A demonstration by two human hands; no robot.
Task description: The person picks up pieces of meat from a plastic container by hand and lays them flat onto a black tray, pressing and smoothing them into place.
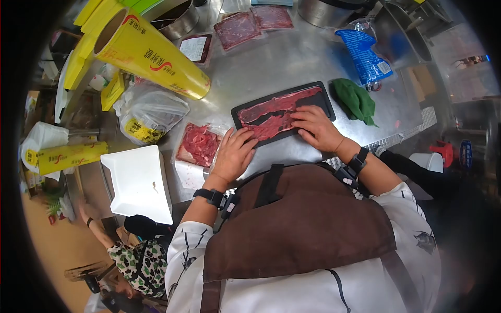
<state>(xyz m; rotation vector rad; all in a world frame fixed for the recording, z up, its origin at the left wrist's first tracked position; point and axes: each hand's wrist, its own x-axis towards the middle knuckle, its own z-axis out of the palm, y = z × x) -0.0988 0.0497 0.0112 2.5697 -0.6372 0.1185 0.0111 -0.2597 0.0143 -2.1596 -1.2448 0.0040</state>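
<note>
A black tray (327, 100) lies on the steel table, holding thin slices of raw red meat. One long meat slice (282, 103) stretches along its far side. A second meat slice (271, 128) lies nearer to me, with an end at each hand. My left hand (233, 154) is at the tray's left end, its bent fingers closed on that nearer slice. At the slice's right end, my right hand (319, 128) has its fingers curled on the meat; the fingertips are partly hidden. Left of my left hand, a clear pack of raw meat pieces (198, 145) rests on the table.
Sealed flat meat packs (236, 31) lie at the back. A large yellow cling film box (156, 55) and a plastic bag (151, 112) stand left. A white tray (136, 182) sits at the near-left edge. Rightward are a green cloth (354, 100) and blue packet (364, 55). Another person (138, 266) is lower left.
</note>
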